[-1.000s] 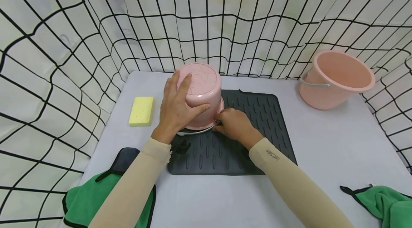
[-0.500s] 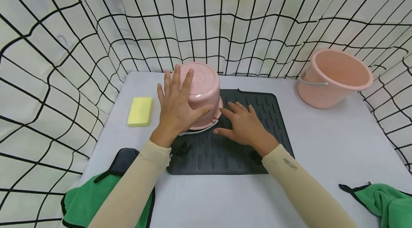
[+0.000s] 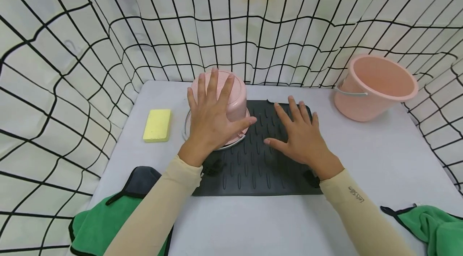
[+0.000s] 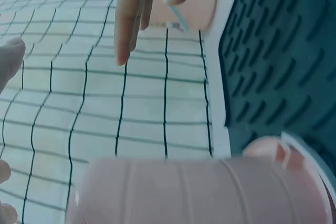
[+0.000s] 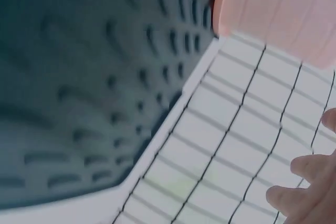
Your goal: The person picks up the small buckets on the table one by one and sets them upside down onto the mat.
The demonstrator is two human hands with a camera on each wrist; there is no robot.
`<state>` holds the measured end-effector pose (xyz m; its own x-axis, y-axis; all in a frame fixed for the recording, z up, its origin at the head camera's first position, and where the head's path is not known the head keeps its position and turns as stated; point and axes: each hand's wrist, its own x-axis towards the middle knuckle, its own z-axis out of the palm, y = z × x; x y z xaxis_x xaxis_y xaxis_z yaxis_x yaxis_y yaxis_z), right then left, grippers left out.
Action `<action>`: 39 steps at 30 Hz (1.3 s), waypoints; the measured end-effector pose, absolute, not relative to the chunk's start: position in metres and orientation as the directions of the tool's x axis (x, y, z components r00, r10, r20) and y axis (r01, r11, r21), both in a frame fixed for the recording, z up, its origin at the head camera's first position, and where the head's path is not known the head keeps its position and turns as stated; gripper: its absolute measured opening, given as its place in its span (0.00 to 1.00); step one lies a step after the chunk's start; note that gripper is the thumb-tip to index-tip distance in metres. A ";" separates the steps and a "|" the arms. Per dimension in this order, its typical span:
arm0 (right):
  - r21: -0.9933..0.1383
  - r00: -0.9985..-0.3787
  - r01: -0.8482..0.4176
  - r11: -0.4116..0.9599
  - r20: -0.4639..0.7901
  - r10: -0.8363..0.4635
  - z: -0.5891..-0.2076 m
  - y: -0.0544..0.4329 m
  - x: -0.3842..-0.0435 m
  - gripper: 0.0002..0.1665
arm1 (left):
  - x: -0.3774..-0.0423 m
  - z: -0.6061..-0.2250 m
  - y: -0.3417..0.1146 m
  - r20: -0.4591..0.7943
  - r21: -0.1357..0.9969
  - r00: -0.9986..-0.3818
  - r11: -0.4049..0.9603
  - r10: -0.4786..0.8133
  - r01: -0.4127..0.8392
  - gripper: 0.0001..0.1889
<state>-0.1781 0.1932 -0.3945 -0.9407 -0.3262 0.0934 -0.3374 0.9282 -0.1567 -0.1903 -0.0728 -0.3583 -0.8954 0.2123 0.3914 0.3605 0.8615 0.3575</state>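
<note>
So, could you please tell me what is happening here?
A person's left hand is spread by an upside-down pink bucket on a dark mat; whether it touches is unclear. The right hand is open over the mat, empty. A second bucket stands upright to the right, a sponge to the left.

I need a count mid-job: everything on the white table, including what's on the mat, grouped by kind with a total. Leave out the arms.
Pink round plastic buckets: 2
Green dark-edged fabric cloths: 2
Yellow rectangular sponge: 1
Dark grey ridged mat: 1
Total: 6
</note>
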 end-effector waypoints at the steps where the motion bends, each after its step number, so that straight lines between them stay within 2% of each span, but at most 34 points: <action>1: -0.155 -0.944 -0.328 0.932 0.100 -0.316 -0.392 0.199 -0.179 0.63 | -0.190 -0.357 -0.069 0.387 0.357 -0.894 0.858 0.224 0.370 0.59; 8: -0.181 -0.963 -0.248 0.952 0.154 -0.222 -0.372 0.255 -0.185 0.63 | -0.190 -0.353 -0.046 0.367 0.352 -0.880 0.831 0.301 0.431 0.59; 14: -0.198 -0.976 -0.132 0.971 0.198 -0.092 -0.350 0.319 -0.196 0.61 | -0.185 -0.353 -0.025 0.394 0.371 -0.841 0.773 0.371 0.515 0.60; 21: -0.209 -0.988 -0.004 0.978 0.150 0.028 -0.336 0.384 -0.216 0.61 | -0.185 -0.354 0.006 0.409 0.374 -0.799 0.717 0.441 0.588 0.60; 29: -0.280 -0.991 0.095 0.955 0.063 0.117 -0.336 0.431 -0.230 0.62 | -0.196 -0.364 0.038 0.323 0.416 -0.819 0.707 0.474 0.573 0.60; 39: -0.315 -0.993 0.097 0.944 0.030 0.112 -0.337 0.464 -0.240 0.55 | -0.205 -0.382 0.062 0.237 0.394 -0.835 0.737 0.496 0.549 0.60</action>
<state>-0.2401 0.4638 -0.3374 -0.9933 0.1120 0.0301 0.0969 0.9441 -0.3150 -0.2054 0.0622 -0.3816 -0.8354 0.4957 0.2374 0.5492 0.7370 0.3939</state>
